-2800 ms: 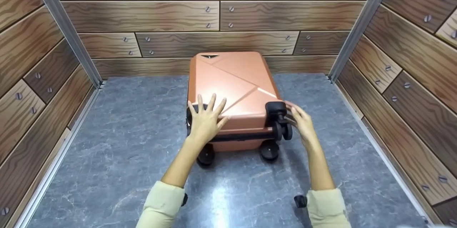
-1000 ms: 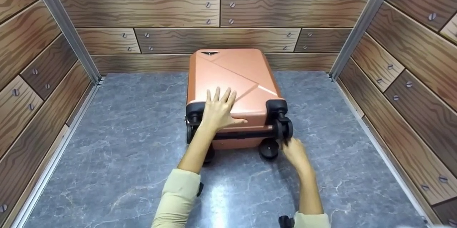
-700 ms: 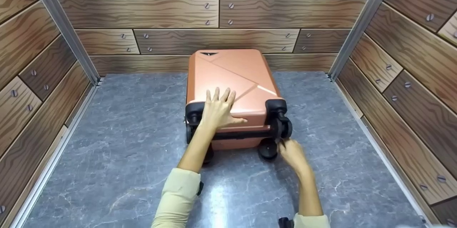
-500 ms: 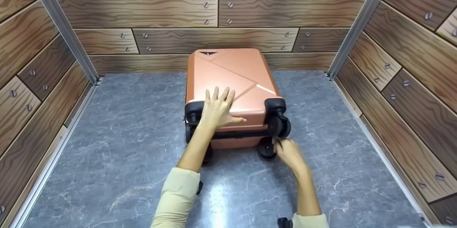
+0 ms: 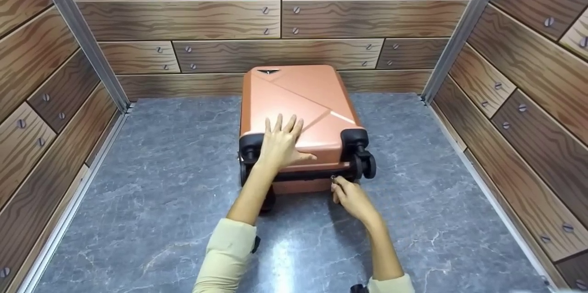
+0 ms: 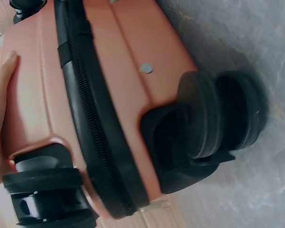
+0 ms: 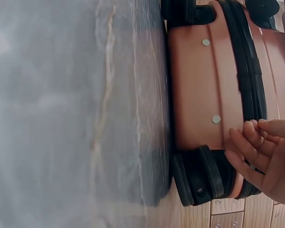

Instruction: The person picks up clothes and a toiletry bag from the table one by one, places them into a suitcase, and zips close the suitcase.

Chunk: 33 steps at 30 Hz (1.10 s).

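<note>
A rose-gold hard-shell suitcase (image 5: 303, 95) lies flat on the floor, its wheeled end facing me. My left hand (image 5: 280, 146) rests on top of its near end, fingers spread and straight. At the near end's right part, my right hand (image 5: 353, 199) pinches a small zipper pull (image 5: 333, 178) between thumb and forefinger. In the right wrist view those fingertips meet at the black zipper band (image 7: 249, 78), other fingers loosely bent. The left wrist view shows the zipper teeth (image 6: 88, 104) closed along the stretch in sight. The pull itself is mostly hidden by the fingers.
Black double wheels (image 5: 363, 164) stick out at the suitcase's near corners. Grey marbled floor (image 5: 174, 169) surrounds it. Wood-patterned walls (image 5: 220, 17) stand at the back and both sides, with metal strips (image 5: 464, 31) at the corners.
My right hand has come from the suitcase's right side, round the near corner wheel, and slid left along the zipper. My left hand has shifted slightly right on the lid, then stayed put.
</note>
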Tool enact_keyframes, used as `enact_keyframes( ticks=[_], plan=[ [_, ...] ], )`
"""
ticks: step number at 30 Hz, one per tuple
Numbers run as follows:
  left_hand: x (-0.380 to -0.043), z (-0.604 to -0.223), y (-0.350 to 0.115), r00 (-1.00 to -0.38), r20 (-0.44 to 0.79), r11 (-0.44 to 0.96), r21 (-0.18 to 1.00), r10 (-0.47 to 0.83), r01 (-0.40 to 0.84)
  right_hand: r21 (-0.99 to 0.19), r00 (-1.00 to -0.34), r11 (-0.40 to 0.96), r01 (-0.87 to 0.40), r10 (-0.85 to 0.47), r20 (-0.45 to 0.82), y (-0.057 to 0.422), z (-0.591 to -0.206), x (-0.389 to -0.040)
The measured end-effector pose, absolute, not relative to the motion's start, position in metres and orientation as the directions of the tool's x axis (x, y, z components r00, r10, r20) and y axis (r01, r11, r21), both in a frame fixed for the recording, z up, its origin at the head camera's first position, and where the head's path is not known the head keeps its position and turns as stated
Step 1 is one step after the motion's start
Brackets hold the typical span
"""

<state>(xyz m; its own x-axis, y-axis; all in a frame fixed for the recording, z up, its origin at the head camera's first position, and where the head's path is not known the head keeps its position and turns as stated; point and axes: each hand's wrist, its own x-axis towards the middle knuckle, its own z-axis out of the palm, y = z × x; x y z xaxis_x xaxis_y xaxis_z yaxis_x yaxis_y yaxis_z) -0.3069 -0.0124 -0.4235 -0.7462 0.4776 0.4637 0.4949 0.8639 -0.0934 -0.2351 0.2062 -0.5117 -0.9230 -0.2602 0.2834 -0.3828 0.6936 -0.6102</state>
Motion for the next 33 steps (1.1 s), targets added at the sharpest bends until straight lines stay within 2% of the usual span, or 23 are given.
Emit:
enact_keyframes(
  ticks=[4,7,11,19,26,29,33],
  plan=[
    [-0.308,-0.417,-0.032,-0.8,0.324,0.844,0.004,0.506,0.536,-0.647,-0.942,0.685,-0.336,-0.267,0.206,0.209,-0.507,-0.236],
    [-0.309,-0.418,-0.053,-0.826,0.277,0.851,0.047,0.491,0.522,-0.651,-0.948,0.692,-0.311,-0.272,0.164,0.208,-0.505,-0.235],
    [-0.312,-0.422,-0.073,-0.828,0.299,0.848,0.098,0.474,0.52,-0.623,-0.946,0.715,-0.316,-0.285,0.153,0.205,-0.503,-0.235],
    [-0.316,-0.428,-0.075,-0.806,0.364,0.828,0.142,0.466,0.543,-0.505,-0.916,0.767,-0.397,-0.299,0.266,0.202,-0.504,-0.236],
    [-0.315,-0.429,-0.074,-0.811,0.381,0.833,0.156,0.445,0.53,-0.492,-0.893,0.746,-0.448,-0.349,0.285,0.2,-0.504,-0.236],
    [-0.316,-0.429,-0.073,-0.811,0.38,0.831,0.163,0.445,0.532,-0.547,-0.89,0.702,-0.456,-0.37,0.267,0.202,-0.504,-0.238],
    [-0.316,-0.429,-0.072,-0.811,0.386,0.832,0.167,0.439,0.529,-0.697,-0.893,0.582,-0.418,-0.403,0.2,0.204,-0.504,-0.241]
  ],
)
